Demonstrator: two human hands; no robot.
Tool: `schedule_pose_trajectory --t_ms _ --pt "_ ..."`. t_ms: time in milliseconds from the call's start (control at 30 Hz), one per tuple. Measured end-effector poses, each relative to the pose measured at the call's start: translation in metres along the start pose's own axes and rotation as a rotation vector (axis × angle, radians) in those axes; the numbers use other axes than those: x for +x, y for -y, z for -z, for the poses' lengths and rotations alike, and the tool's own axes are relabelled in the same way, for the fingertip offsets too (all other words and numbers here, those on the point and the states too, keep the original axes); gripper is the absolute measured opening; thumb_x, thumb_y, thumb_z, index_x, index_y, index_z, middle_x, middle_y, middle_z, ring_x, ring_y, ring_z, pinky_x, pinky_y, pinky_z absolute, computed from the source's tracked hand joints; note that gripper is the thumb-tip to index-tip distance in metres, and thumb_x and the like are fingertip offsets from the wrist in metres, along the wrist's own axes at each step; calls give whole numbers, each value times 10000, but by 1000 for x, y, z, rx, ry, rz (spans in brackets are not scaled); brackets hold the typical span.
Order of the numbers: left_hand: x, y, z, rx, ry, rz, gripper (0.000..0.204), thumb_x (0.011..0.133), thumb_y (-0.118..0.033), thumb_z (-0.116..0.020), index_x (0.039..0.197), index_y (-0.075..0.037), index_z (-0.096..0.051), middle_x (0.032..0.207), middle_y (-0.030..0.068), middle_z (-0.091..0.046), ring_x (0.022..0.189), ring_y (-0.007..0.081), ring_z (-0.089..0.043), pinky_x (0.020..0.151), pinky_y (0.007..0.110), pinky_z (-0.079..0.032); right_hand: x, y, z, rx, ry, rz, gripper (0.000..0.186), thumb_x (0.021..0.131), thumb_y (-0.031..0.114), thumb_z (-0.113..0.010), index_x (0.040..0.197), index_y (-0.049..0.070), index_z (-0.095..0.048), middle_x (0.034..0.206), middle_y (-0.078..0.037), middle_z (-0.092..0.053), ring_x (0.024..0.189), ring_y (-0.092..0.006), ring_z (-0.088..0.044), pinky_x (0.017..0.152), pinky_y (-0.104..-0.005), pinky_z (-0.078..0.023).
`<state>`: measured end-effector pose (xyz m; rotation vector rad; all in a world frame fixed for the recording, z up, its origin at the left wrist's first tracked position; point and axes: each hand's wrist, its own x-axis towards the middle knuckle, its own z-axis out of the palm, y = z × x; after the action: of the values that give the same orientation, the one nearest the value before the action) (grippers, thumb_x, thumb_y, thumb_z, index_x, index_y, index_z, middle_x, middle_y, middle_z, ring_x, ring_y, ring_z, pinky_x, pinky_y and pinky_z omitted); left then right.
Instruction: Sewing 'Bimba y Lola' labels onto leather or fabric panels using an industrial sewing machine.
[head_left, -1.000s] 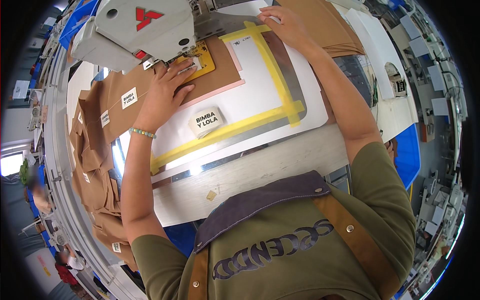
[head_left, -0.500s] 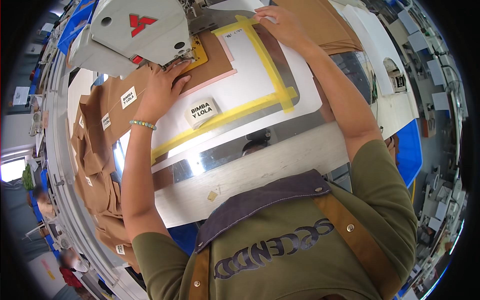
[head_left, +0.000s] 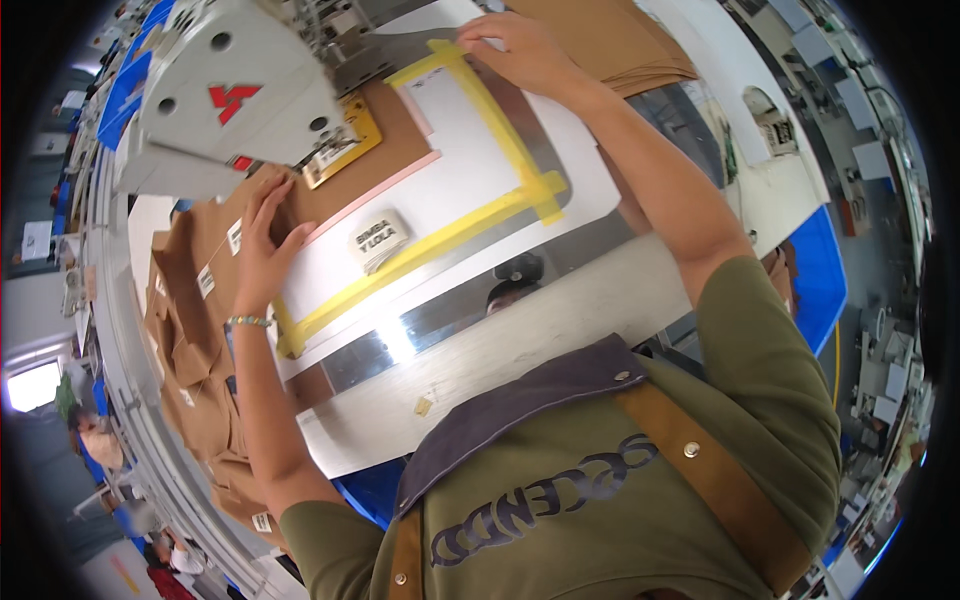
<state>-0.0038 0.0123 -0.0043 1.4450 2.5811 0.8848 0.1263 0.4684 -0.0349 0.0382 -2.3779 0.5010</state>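
We see the left hand (head_left: 265,245) just in front of the machine (head_left: 225,100), on the brown cloth (head_left: 395,125); its fingers are extended and slightly bent, thumb spread, with nothing visibly grasped. We judge that this contact steadies the cloth, which lies partly under the yellow clamp (head_left: 365,137) at the machine's right side. The right hand (head_left: 515,48) is well right of the machine, at the far end of the grey plate (head_left: 548,145), fingers loosely bent; we cannot tell whether it grips the edge. Its forearm slants in from the right.

Pink strips (head_left: 385,186) line the cloth's edges, presumably as guides; yellow tape (head_left: 535,192) probably secures the white sheet (head_left: 480,150). Nearer us than the machine, the labels (head_left: 378,238) sit stacked, within easy reach. Folded panels (head_left: 620,45) lie far right of the machine.
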Motion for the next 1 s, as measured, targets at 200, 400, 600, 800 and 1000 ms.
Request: schedule_pose_trajectory --t_ms 200,400,600,800,1000 --pt "-12 19 3 85 25 -7 572 879 22 -758 1441 -66 -705 1578 120 -591 1478 323 -530 1259 429 -403 40 103 126 645 -141 54 298 1118 253 -655 1204 0 -787 1183 -105 -804 1074 -143 -721 927 -298 -569" --pt "-8 18 -13 38 -90 44 381 960 5 -731 1338 -40 -754 1228 114 -680 1137 285 -667 1025 385 -522 -1 113 207 568 166 -437 284 1105 214 -658 1212 -18 -782 1084 -112 -816 1010 -161 -738 896 -309 -577" --pt "-4 -24 -16 101 -87 54 181 996 -13 -699 1167 -9 -757 1080 144 -703 951 336 -711 861 407 -570 -44 75 223 120 17 -269 254 1088 201 -671 1180 10 -811 1090 -77 -823 1000 -145 -731 908 -337 -572" --pt "1 -44 -25 195 -163 -201 165 939 44 -717 1080 -26 -767 1051 162 -687 918 401 -697 809 460 -569 -59 71 244 314 27 -419 261 1108 193 -656 1170 -17 -800 1082 -43 -806 1032 -110 -700 956 -295 -539" --pt "-36 -32 0 276 -137 -217 169 942 45 -711 1097 -8 -753 985 137 -643 887 353 -691 778 434 -558 -56 88 175 336 315 -270 285 1053 291 -731 1184 50 -808 1237 -98 -790 1109 -286 -734 993 -373 -575"
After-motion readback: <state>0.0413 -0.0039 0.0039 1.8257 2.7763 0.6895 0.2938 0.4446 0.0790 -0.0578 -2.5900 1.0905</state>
